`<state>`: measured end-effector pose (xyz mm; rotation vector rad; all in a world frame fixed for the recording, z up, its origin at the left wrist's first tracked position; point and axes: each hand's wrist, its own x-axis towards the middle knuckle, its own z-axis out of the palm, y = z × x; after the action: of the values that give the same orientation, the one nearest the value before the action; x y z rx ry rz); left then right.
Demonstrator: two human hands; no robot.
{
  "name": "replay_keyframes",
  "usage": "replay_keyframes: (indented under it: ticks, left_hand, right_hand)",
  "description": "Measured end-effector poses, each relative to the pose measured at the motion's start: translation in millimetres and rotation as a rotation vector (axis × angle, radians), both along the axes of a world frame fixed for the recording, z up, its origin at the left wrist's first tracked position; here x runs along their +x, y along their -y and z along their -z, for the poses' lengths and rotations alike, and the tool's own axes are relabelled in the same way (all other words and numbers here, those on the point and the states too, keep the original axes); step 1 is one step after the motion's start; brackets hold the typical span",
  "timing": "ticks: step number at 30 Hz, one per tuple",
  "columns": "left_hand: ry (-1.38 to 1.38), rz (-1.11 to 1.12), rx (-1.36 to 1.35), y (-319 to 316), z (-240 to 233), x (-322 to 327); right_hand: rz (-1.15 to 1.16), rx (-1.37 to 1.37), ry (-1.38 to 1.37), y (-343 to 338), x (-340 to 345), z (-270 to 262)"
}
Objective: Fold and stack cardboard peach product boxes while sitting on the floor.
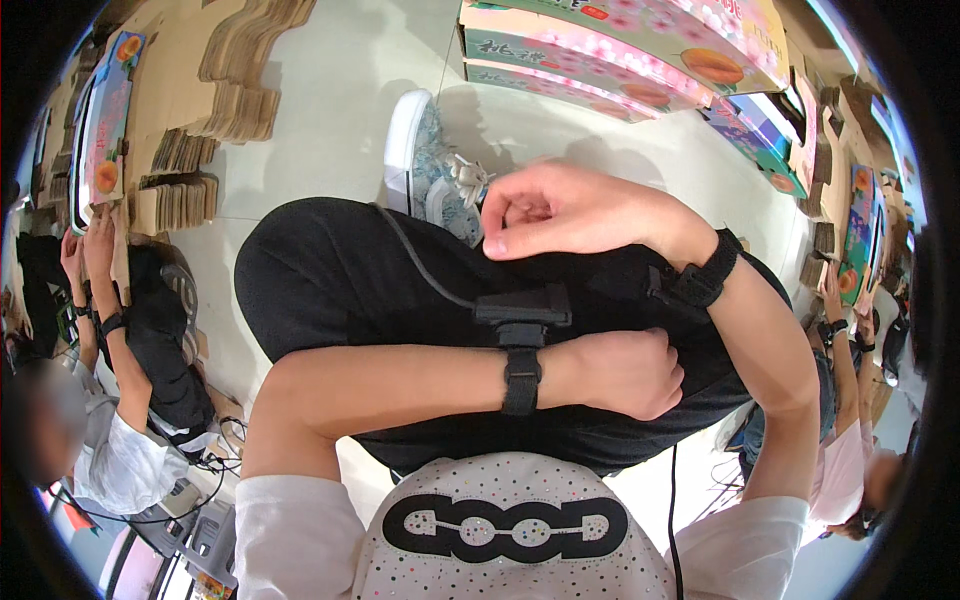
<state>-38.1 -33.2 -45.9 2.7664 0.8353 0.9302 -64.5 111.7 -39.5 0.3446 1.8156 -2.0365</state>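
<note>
My left hand (pixel 622 373) rests as a fist on my lap, its forearm laid across the black trousers (pixel 315 277). Around that wrist is a black strap (pixel 521 379) with a small black device (pixel 523 306), from which a cable runs over my thigh. Above the lap, my right hand (pixel 577 214) is curled loosely, thumb tip close to the index finger, and I see nothing in it. A second black strap (pixel 705 279) circles the right wrist. Just beyond this hand is a blue and white shoe (pixel 420 161) on the floor, partly hidden by my knee.
Printed cartons with blossom and peach pictures (pixel 577 82) are stacked ahead. Another printed carton (pixel 765 142) stands to their right. Flat cardboard stacks (pixel 240 75) lie at left. One person (pixel 127 450) handles a carton (pixel 112 127) at left; other people's hands (pixel 832 292) are at right.
</note>
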Motion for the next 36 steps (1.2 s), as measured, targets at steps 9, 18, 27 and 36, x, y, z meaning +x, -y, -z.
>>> replay_keyframes:
  ticks: [9,18,27,36]
  left_hand:
    - [0.266,0.2,0.125,-12,7,-9]
    - [0.28,0.278,0.179,-11,-3,-10]
    - [0.492,0.275,0.076,-16,-28,-12]
    - [0.429,0.412,0.202,-11,-62,-26]
  right_hand:
    - [0.056,0.108,0.039,3,-2,-16]
    - [0.133,-0.067,0.093,3,5,-18]
    - [-0.26,-0.201,0.203,13,2,-39]
    - [-0.162,-0.379,0.225,15,5,-51]
